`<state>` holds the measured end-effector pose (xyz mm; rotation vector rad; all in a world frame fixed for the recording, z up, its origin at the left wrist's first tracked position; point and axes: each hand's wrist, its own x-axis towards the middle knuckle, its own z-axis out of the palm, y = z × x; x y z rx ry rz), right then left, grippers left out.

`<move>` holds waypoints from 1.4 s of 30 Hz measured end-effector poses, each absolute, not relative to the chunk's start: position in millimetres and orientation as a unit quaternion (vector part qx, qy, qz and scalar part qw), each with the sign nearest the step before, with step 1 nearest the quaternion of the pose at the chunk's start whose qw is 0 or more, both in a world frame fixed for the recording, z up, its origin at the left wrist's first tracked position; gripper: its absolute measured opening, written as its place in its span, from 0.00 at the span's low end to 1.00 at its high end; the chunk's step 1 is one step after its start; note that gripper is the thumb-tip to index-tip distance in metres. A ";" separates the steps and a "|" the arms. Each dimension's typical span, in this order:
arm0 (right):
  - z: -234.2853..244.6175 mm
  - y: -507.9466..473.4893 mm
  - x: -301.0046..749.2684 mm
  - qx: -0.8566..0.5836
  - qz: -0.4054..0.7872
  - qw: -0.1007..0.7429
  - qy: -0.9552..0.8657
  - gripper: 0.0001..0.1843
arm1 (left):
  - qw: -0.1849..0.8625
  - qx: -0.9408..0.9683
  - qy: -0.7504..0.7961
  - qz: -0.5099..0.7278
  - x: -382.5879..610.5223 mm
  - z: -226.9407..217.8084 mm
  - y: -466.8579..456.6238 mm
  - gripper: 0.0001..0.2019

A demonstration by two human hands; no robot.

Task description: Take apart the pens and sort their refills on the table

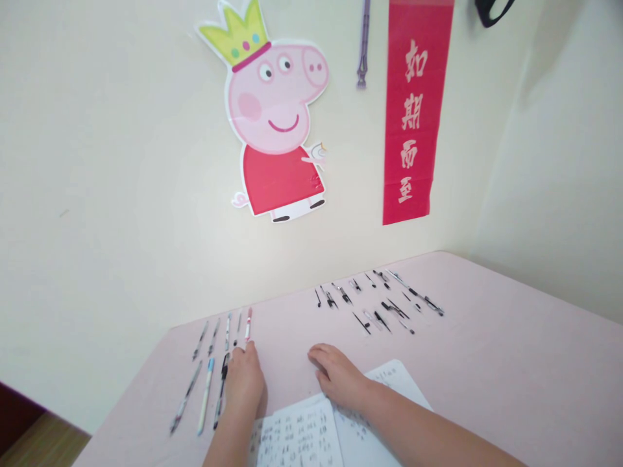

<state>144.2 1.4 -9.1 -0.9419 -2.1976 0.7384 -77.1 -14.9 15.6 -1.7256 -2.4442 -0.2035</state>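
Note:
My left hand (244,378) is at the left side of the pink table, fingers closed at the near end of a red-and-white pen (248,324). That pen ends a row of several pens; beside it lies a slim pen (237,329). Just left of my hand is a black-capped pen (221,389), partly covered by it, then a pale pen with a blue cap (206,397) and a clear pen (185,399). My right hand (335,376) rests on the table, holding nothing, with thumb and fingers apart. Written sheets (302,434) lie beneath and between my forearms.
Several pen parts and refills (384,314) lie in two rows at the table's back right. The pink tabletop (511,363) meets a pale wall behind. On that wall are a pig cutout (282,178) and a red banner (413,130).

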 end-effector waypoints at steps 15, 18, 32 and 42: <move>-30.2 26.9 137.6 -0.450 0.379 0.446 -0.675 0.19 | -0.141 -0.751 -0.543 -0.349 -18.5 -3.9 -5.1 0.17; -27.6 29.3 139.4 -0.449 0.387 0.446 -0.671 0.14 | -0.131 -0.774 -0.521 -0.334 -13.5 -3.0 -7.5 0.14; -23.2 21.1 140.7 -0.435 0.399 0.400 -0.701 0.07 | -0.152 -0.760 -0.590 -0.226 -5.6 3.8 -15.3 0.14; -24.0 21.4 140.0 -0.427 0.393 0.402 -0.708 0.08 | -0.134 -0.769 -0.585 -0.218 -5.6 2.7 -16.3 0.13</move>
